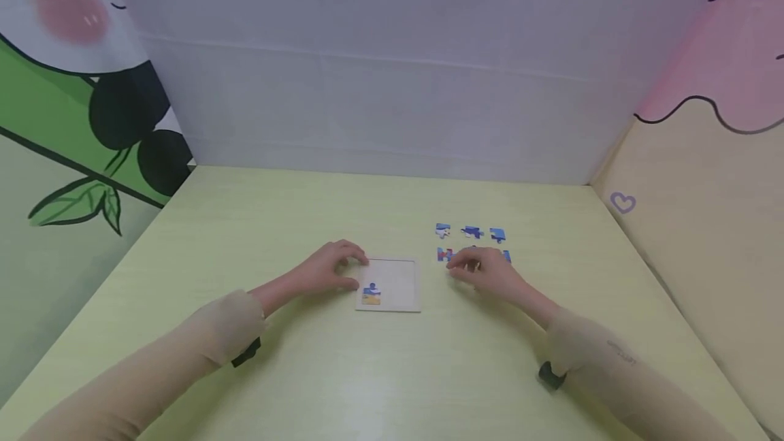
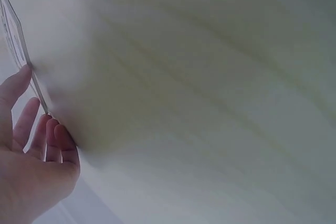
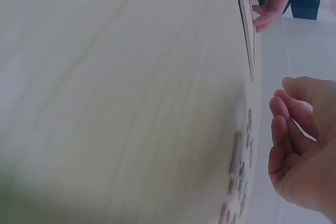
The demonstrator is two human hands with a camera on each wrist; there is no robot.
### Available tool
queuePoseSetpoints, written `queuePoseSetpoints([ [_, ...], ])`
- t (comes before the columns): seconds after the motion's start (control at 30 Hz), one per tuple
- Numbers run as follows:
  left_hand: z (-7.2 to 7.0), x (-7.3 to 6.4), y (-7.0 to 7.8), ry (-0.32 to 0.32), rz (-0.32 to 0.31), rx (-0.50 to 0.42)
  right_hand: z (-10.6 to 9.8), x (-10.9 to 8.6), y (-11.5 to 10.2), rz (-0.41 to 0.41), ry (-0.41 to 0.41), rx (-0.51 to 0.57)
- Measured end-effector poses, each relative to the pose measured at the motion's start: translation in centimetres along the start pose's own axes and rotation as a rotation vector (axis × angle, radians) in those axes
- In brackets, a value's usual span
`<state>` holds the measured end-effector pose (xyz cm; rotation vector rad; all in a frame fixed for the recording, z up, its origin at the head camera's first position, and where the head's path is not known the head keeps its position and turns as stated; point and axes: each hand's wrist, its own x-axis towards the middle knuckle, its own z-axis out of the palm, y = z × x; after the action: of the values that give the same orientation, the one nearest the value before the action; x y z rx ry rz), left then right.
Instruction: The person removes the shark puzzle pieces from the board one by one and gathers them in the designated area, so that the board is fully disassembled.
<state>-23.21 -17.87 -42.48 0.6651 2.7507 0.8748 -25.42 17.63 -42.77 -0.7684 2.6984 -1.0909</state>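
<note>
A flat, pale square puzzle tray lies on the table. In its lower left corner sits a blue and yellow puzzle piece. My left hand touches the tray's left edge with thumb and fingertips, fingers bent softly. Over to the right, my right hand hovers beside and partly over the loose pieces, its fingers loosely curved and nothing seen between them. Behind it are a red and blue piece and a blue piece; another piece in that row is mostly hidden by the hand.
Farther back lies a row of three loose pieces: a blue and white one, a dark blue one and a lighter blue one. A white cloth wall closes off the table's far edge, with printed panels at both sides.
</note>
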Motion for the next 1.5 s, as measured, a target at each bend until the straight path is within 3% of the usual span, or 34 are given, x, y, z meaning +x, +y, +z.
queuePoseSetpoints([
  [0.37, 0.0, 0.2, -0.7, 0.031, -0.033, -0.039, 4.6, 2.9, -4.7, -0.048, -0.100, 0.057],
  [0.7, 0.0, 0.4, -0.9, 0.029, -0.036, -0.056, 8.0, 3.7, -6.0, 0.001, -0.166, 0.123],
  [0.97, 0.0, 0.3, -1.0, 0.044, -0.022, -0.065, 8.8, 4.0, -6.6, -0.012, -0.194, 0.075],
  [1.5, -0.3, 0.0, -0.4, 0.040, -0.028, -0.080, 8.9, 4.0, -7.2, 0.014, -0.200, 0.119],
])
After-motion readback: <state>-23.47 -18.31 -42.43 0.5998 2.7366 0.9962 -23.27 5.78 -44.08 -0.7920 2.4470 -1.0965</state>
